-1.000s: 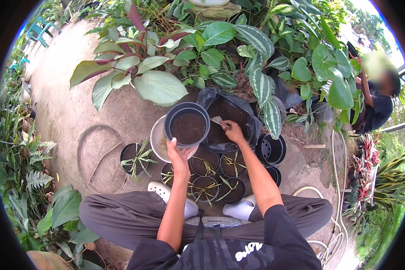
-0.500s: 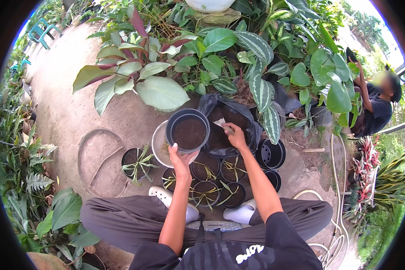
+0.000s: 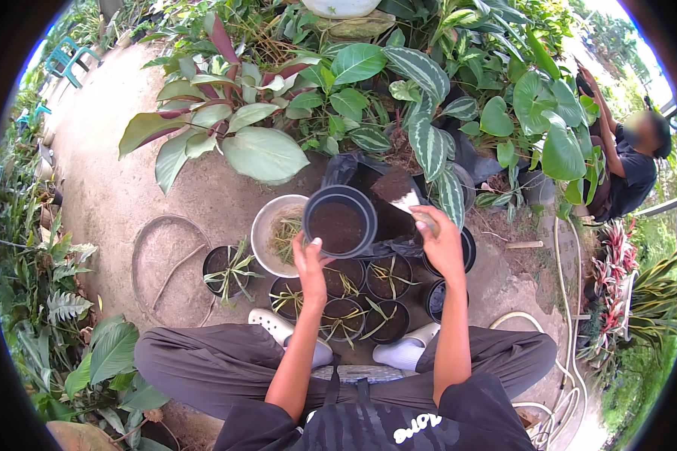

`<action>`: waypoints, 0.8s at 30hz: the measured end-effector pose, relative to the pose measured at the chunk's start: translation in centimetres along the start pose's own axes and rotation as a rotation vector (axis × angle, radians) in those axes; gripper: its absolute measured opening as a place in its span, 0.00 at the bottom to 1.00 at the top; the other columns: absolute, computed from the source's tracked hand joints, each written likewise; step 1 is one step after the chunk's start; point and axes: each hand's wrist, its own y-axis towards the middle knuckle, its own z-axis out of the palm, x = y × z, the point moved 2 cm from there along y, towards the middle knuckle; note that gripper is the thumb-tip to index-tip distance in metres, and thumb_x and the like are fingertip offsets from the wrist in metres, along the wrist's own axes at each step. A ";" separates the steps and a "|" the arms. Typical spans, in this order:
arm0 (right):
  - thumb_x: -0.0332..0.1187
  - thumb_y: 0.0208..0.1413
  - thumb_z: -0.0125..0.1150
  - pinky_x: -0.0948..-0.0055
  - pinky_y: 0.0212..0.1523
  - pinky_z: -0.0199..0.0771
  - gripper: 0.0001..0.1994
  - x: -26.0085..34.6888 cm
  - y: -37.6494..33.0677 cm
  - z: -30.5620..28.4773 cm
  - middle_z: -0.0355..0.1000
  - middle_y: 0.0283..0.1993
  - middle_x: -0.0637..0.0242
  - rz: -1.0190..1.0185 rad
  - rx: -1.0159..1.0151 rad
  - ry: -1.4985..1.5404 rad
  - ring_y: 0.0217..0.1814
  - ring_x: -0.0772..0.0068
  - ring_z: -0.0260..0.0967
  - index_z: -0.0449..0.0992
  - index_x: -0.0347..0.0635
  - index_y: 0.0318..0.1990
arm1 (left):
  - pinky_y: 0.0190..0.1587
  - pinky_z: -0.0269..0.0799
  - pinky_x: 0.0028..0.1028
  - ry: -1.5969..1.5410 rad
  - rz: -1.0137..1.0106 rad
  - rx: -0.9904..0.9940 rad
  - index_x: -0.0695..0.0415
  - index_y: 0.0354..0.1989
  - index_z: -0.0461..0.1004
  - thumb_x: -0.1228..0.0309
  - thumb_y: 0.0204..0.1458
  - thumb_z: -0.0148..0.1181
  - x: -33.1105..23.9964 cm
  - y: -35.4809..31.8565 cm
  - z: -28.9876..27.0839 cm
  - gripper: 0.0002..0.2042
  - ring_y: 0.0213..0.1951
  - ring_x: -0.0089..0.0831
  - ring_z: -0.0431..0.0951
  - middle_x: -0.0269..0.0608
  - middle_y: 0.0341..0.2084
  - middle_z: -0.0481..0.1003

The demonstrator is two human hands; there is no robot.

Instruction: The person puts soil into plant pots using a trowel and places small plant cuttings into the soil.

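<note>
My left hand [image 3: 309, 264] grips the near rim of a black plastic pot [image 3: 341, 222] partly filled with dark soil, held up above the ground. My right hand [image 3: 440, 242] holds a small trowel [image 3: 406, 199] whose pale blade carries a heap of dark soil, just right of the pot's rim. Behind both lies an open black bag of soil [image 3: 368, 180]. Below the hands stand several small black pots [image 3: 344, 299] with thin green seedlings in them.
A round metal bowl [image 3: 272, 231] with plant cuttings sits left of the held pot, and another potted seedling [image 3: 229, 269] stands further left. Large leafy plants [image 3: 368, 98] crowd the back. Another person [image 3: 624, 161] crouches at the far right. A hose [image 3: 557, 361] curls at right.
My right hand has come up out of the soil bag with the trowel loaded and moved toward the pot. The pot has shifted slightly right in my left hand.
</note>
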 end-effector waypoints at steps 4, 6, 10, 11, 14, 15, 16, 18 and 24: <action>0.18 0.57 0.58 0.69 0.61 0.68 0.16 1.9 -0.9 -2.3 0.79 0.52 0.56 -0.031 0.003 0.027 0.56 0.60 0.76 0.80 0.40 0.52 | 0.47 0.79 0.35 -0.018 -0.015 0.042 0.64 0.69 0.53 0.57 0.62 0.57 0.5 -0.6 1.2 0.34 0.48 0.38 0.79 0.54 0.51 0.71; 0.18 0.57 0.58 0.69 0.61 0.68 0.16 2.7 -1.1 -3.0 0.79 0.52 0.56 -0.046 0.044 0.026 0.56 0.60 0.76 0.80 0.40 0.52 | 0.48 0.79 0.35 0.014 -0.022 0.073 0.64 0.69 0.53 0.56 0.62 0.58 0.4 -1.0 1.7 0.34 0.48 0.37 0.79 0.54 0.51 0.72; 0.18 0.56 0.60 0.66 0.54 0.71 0.17 4.9 -1.7 -3.2 0.78 0.46 0.59 -0.096 0.057 -0.063 0.47 0.59 0.75 0.81 0.44 0.52 | 0.53 0.76 0.36 0.045 -0.060 0.093 0.60 0.72 0.51 0.57 0.63 0.54 0.0 -2.0 2.8 0.33 0.51 0.42 0.80 0.56 0.57 0.70; 0.18 0.55 0.60 0.65 0.51 0.71 0.18 5.6 -1.9 -3.1 0.77 0.44 0.59 -0.096 0.052 -0.125 0.44 0.58 0.74 0.82 0.46 0.52 | 0.53 0.76 0.36 0.045 -0.064 0.098 0.60 0.72 0.51 0.57 0.63 0.54 -0.2 -2.1 2.9 0.34 0.51 0.42 0.80 0.55 0.57 0.70; 0.19 0.54 0.62 0.62 0.46 0.70 0.19 6.5 -2.2 -2.8 0.75 0.40 0.62 -0.197 -0.008 -0.236 0.40 0.56 0.71 0.83 0.50 0.51 | 0.54 0.75 0.37 0.032 -0.068 0.107 0.59 0.73 0.50 0.58 0.63 0.54 -0.4 -2.4 3.0 0.34 0.52 0.42 0.79 0.55 0.58 0.69; 0.20 0.53 0.63 0.61 0.44 0.69 0.19 6.6 -2.2 -2.8 0.74 0.39 0.62 -0.246 -0.035 -0.260 0.40 0.56 0.70 0.84 0.51 0.51 | 0.55 0.75 0.37 0.023 -0.065 0.107 0.59 0.73 0.50 0.58 0.63 0.53 -0.3 -2.4 3.0 0.34 0.53 0.42 0.79 0.54 0.58 0.70; 0.20 0.53 0.63 0.61 0.44 0.69 0.19 6.8 -2.3 -2.8 0.74 0.39 0.62 -0.249 -0.038 -0.282 0.40 0.56 0.70 0.84 0.51 0.51 | 0.55 0.75 0.37 0.013 -0.062 0.108 0.59 0.72 0.51 0.58 0.63 0.53 -0.3 -2.4 3.1 0.33 0.53 0.42 0.79 0.54 0.57 0.70; 0.20 0.53 0.63 0.60 0.44 0.69 0.19 7.4 -2.5 -3.1 0.74 0.39 0.62 -0.257 -0.044 -0.327 0.42 0.56 0.70 0.84 0.52 0.50 | 0.55 0.74 0.37 0.007 -0.056 0.112 0.59 0.72 0.51 0.58 0.63 0.53 -0.3 -2.3 3.0 0.33 0.53 0.41 0.79 0.54 0.56 0.70; 0.23 0.54 0.63 0.60 0.43 0.69 0.17 8.3 -2.8 -3.9 0.72 0.37 0.65 -0.288 -0.071 -0.349 0.40 0.59 0.70 0.85 0.54 0.49 | 0.56 0.73 0.38 0.005 -0.049 0.115 0.59 0.71 0.52 0.58 0.63 0.52 -0.6 -2.4 3.0 0.31 0.53 0.41 0.79 0.53 0.56 0.71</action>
